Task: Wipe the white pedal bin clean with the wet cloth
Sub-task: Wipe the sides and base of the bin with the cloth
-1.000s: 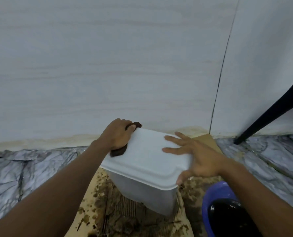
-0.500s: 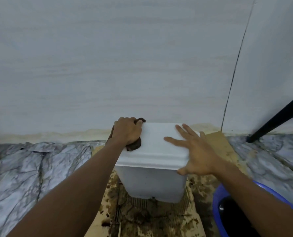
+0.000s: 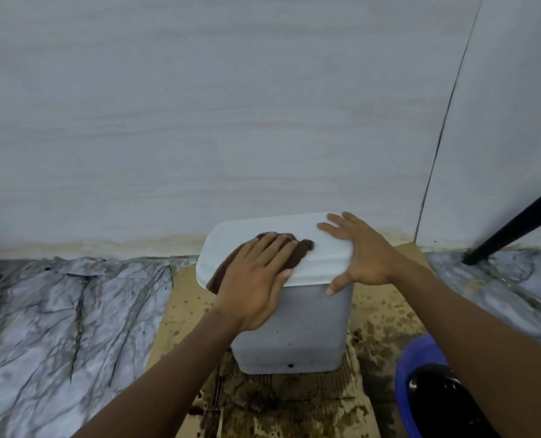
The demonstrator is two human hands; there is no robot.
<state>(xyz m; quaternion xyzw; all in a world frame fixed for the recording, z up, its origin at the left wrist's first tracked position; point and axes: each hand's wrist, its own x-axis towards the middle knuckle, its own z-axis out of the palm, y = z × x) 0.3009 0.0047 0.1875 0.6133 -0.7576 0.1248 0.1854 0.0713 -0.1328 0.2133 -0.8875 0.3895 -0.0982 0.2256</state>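
The white pedal bin (image 3: 297, 327) stands upright on wet cardboard close to the wall, its lid closed. A dark brown wet cloth (image 3: 297, 252) lies across the left half of the lid. My left hand (image 3: 256, 279) presses flat on the cloth, fingers together, near the lid's front left edge. My right hand (image 3: 362, 252) rests spread on the right end of the lid, with the thumb hooked down over the front rim.
Stained, soggy cardboard (image 3: 294, 403) lies under the bin. A blue bucket (image 3: 411, 368) of dark water sits at the lower right. A black chair leg (image 3: 512, 226) slants down at the right. Marble-patterned floor (image 3: 67, 327) spreads to the left, the wall (image 3: 231, 105) behind.
My left hand slid the cloth from the lid's back left corner toward the middle and front, flattening over it. My right hand stayed on the lid's right side.
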